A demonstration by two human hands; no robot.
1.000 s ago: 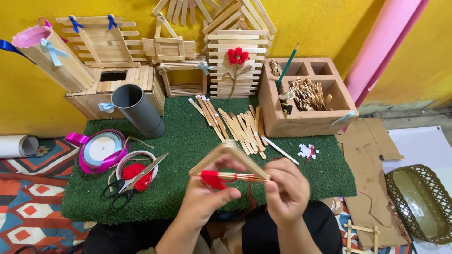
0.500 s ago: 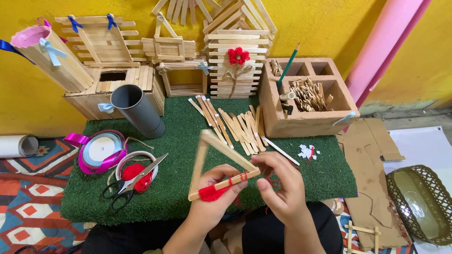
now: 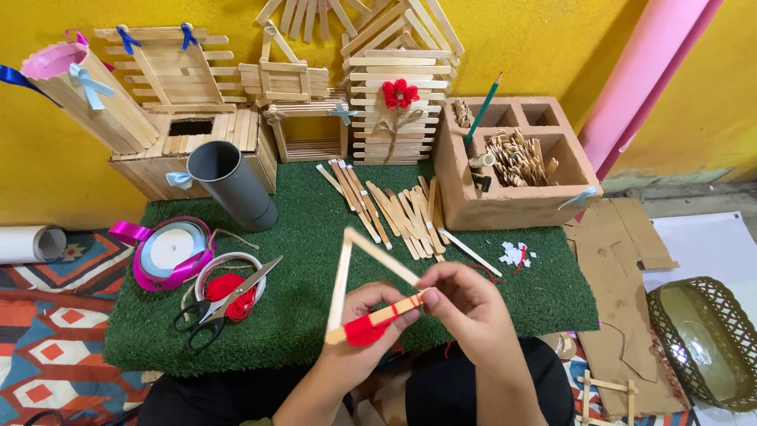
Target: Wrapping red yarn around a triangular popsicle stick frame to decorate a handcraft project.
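Stick triangle (image 3: 371, 276) is tilting upright above the green mat (image 3: 315, 237), its red-yarn-wrapped edge having swung lower since a second ago. Left hand (image 3: 359, 335) is gripping that wrapped edge while right hand (image 3: 465, 304) is pinching its far end, so the winding is continuing.

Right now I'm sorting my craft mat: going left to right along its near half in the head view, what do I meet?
Pink ribbon spool → scissors → left hand holding the stick triangle → right hand → white paper scraps.

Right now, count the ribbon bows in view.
5: two dark blue bows on the stick frame, and light blue bows on the cup, box and small frame. Others may be hidden.
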